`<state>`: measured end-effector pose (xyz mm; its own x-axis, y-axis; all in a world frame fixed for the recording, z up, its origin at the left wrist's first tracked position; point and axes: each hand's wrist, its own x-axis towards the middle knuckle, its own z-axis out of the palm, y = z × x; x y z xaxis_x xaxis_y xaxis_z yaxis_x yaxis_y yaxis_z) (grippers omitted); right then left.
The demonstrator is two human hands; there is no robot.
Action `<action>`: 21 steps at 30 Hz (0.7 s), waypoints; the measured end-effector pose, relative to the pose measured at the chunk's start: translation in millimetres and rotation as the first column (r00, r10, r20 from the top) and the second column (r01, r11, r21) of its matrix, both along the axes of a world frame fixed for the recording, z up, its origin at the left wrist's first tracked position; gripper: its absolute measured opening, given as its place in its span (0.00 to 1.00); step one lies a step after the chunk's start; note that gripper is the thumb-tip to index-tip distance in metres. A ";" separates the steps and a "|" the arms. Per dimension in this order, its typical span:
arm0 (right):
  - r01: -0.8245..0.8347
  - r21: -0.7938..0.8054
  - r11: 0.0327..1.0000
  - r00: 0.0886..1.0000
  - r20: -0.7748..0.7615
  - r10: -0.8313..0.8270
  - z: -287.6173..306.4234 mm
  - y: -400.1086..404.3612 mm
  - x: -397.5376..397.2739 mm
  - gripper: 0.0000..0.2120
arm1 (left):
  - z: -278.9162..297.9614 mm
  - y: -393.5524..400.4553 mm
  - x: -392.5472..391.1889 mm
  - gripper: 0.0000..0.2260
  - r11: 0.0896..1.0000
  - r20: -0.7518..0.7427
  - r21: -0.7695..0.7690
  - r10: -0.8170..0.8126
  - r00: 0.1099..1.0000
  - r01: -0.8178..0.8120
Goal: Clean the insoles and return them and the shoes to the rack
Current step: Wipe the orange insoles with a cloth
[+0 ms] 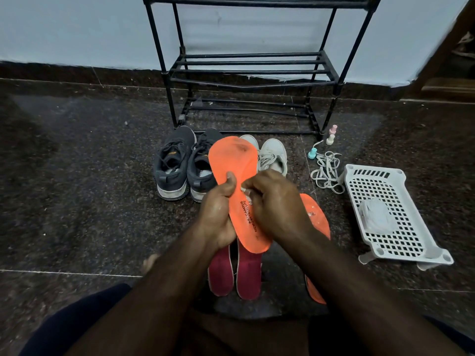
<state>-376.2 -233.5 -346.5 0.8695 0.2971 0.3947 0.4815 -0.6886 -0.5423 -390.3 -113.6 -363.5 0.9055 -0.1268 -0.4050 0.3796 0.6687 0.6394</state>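
My left hand grips an orange insole by its left edge, thumb on top, toe pointing away from me. My right hand is curled over the insole's middle and pinches a small white wipe against it. A second orange insole lies on the floor under my right forearm. Two maroon insoles lie side by side below my hands. A pair of dark grey sneakers and a pair of white sneakers stand in front of the black shoe rack, whose shelves hold nothing.
A white perforated plastic basket lies on the floor at right with a pack of white wipes on it. A tangle of white laces and small pastel bottles sit beside the rack's right leg. The floor is dark speckled stone.
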 end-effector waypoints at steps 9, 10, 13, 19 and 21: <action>-0.078 0.003 0.997 0.997 -0.029 0.078 -0.4 3.6 -18.2 0.09 | -2.9 6.7 7.2 0.28 1.000 -0.016 -0.016 0.006 1.000 -0.007; -0.051 0.007 0.999 0.999 0.001 0.051 0.3 3.8 -14.3 0.09 | -1.9 5.5 5.7 0.28 1.000 -0.010 -0.029 0.010 1.000 -0.011; -0.015 -0.034 0.999 1.000 0.000 0.015 -3.6 7.6 -11.8 0.10 | -0.7 3.9 3.8 0.27 0.998 -0.005 -0.052 0.029 1.000 -0.029; -0.109 0.000 0.994 0.988 -0.109 0.108 -8.2 6.1 -29.8 0.06 | -0.3 12.7 11.0 0.28 0.999 -0.030 -0.020 0.035 0.999 -0.036; -0.106 0.000 0.994 0.993 -0.047 0.106 -6.8 5.1 -27.6 0.08 | 4.8 9.8 8.4 0.28 0.999 -0.024 -0.022 0.033 0.999 -0.033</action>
